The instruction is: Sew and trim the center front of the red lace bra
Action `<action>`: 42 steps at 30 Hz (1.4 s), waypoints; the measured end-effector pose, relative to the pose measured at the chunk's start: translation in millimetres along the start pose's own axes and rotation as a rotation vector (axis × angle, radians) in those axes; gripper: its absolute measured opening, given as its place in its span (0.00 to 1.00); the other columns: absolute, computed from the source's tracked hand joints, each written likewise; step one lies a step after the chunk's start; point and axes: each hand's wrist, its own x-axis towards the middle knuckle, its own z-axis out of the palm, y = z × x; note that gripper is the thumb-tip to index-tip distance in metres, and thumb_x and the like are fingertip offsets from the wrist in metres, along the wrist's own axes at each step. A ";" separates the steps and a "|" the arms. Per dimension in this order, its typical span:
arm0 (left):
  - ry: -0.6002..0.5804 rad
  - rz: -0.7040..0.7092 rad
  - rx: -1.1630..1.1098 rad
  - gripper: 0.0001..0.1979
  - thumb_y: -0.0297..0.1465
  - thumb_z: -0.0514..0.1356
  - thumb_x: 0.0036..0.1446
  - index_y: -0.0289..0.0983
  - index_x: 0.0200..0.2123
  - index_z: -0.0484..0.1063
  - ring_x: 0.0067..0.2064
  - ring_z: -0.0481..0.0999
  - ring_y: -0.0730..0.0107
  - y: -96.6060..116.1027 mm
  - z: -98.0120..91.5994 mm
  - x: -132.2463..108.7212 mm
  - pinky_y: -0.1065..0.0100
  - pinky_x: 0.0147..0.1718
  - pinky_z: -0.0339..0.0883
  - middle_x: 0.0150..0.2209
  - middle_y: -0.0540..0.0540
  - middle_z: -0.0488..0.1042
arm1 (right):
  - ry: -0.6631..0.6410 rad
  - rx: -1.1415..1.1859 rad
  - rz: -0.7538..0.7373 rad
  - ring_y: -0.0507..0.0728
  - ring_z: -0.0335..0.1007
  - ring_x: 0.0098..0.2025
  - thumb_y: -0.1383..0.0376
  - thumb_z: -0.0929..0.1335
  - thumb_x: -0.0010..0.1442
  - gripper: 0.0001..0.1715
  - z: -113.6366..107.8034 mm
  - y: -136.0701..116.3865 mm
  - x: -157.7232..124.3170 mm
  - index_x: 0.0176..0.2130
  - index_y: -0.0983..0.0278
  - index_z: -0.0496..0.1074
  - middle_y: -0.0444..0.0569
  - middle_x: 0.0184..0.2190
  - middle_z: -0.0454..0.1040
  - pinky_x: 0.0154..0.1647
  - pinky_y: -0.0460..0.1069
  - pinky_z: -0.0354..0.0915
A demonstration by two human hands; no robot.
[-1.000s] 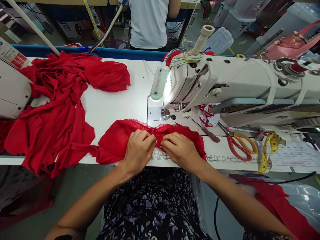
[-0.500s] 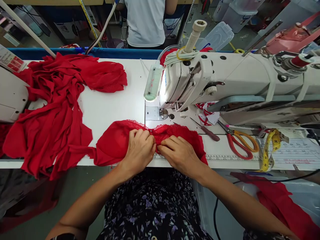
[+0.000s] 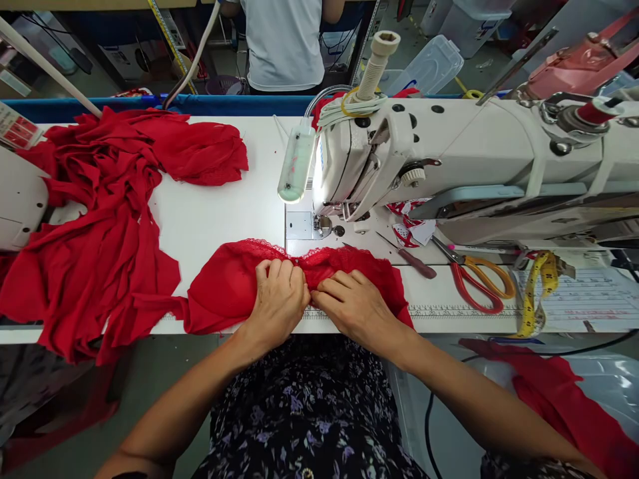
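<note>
A red lace bra piece [image 3: 224,286] lies on the white table [image 3: 224,213] at its front edge, just before the needle of a white sewing machine [image 3: 449,153]. My left hand [image 3: 277,299] rests on the garment's middle with its fingers curled, pinching the fabric. My right hand [image 3: 354,306] sits beside it, fingers bent and pressed onto the same centre seam. The fingertips of both hands meet at the middle of the piece.
A heap of red fabric pieces [image 3: 100,219] covers the table's left. Orange-handled scissors [image 3: 479,283], a small snipper [image 3: 412,259] and a yellow tape measure [image 3: 542,286] lie right of the hands. A person in a white shirt [image 3: 284,40] stands beyond the table. More red cloth [image 3: 559,392] hangs lower right.
Both hands have stayed on the centre of the red piece, shifting only slightly; the view has drifted a little to the right.
</note>
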 end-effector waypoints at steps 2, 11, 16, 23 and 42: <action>-0.005 -0.024 -0.062 0.08 0.28 0.52 0.65 0.36 0.34 0.68 0.38 0.66 0.60 -1.9 -1.4 -2.2 0.53 0.46 0.58 0.33 0.44 0.68 | 0.000 -0.008 0.007 0.56 0.60 0.36 0.71 0.64 0.67 0.08 -0.5 -0.4 -0.5 0.38 0.63 0.73 0.46 0.35 0.76 0.36 0.53 0.50; 0.144 0.222 -0.132 0.12 0.22 0.54 0.66 0.33 0.50 0.72 0.47 0.73 0.62 -10.0 -6.2 -33.7 0.57 0.55 0.66 0.45 0.42 0.78 | -0.019 0.048 0.017 0.56 0.62 0.39 0.70 0.63 0.69 0.11 -3.7 1.1 -0.8 0.46 0.63 0.74 0.46 0.39 0.77 0.38 0.52 0.52; 0.201 0.248 -0.081 0.15 0.24 0.56 0.66 0.33 0.54 0.71 0.50 0.76 0.61 -11.9 1.3 -44.6 0.49 0.63 0.62 0.49 0.43 0.79 | -0.033 0.013 0.028 0.56 0.61 0.38 0.66 0.64 0.70 0.11 -5.7 1.3 -0.2 0.48 0.62 0.74 0.47 0.38 0.76 0.37 0.52 0.52; 0.182 0.220 -0.102 0.16 0.30 0.58 0.67 0.34 0.56 0.71 0.51 0.77 0.61 -11.3 1.8 -45.2 0.45 0.67 0.57 0.50 0.43 0.79 | -0.067 0.022 0.035 0.57 0.62 0.40 0.65 0.64 0.69 0.13 -2.2 1.8 -4.1 0.51 0.62 0.74 0.49 0.40 0.76 0.38 0.52 0.54; 0.204 0.189 -0.049 0.18 0.34 0.59 0.66 0.31 0.56 0.71 0.51 0.76 0.58 -4.7 2.4 -43.9 0.43 0.69 0.50 0.47 0.42 0.79 | 0.090 -0.227 0.354 0.65 0.65 0.44 0.65 0.62 0.67 0.23 -13.5 29.3 -6.0 0.60 0.66 0.68 0.58 0.45 0.74 0.43 0.59 0.60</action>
